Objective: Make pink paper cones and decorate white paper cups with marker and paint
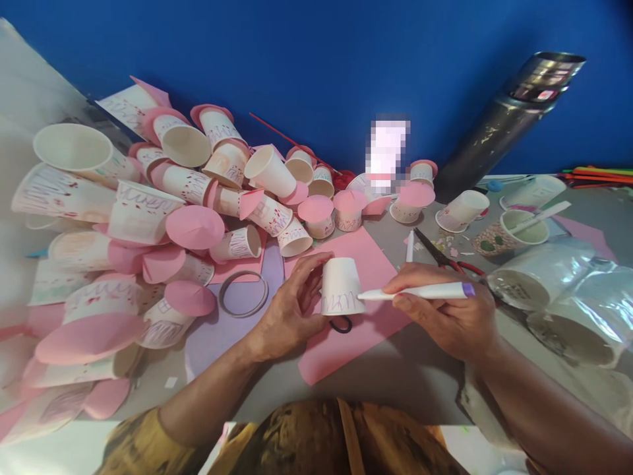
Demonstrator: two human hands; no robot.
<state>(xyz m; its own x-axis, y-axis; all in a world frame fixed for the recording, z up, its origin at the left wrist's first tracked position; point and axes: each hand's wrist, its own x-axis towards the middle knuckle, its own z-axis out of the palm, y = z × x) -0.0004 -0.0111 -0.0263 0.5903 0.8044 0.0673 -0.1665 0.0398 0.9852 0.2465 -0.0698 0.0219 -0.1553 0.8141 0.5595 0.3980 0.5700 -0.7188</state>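
My left hand (299,300) is closed round the left side of a white paper cup (341,280), which is upside down above the pink paper. Purple zigzag strokes run along the cup's lower part, near its rim. In my right hand (445,313) is a white marker (425,291) with a purple end, held level, its tip touching or very near the right side of the cup. Pink paper (361,343) lies beneath, with a dark scissor handle loop (341,324) showing just below the cup.
Decorated paper cups with pink paper cones (195,226) are heaped at the left. A roll of tape (243,293) rests on purple paper (208,346). Red-handled scissors (445,257), plastic-wrapped cups (558,297) and a dark flask (499,125) stand at the right. Behind is a blue wall (316,59).
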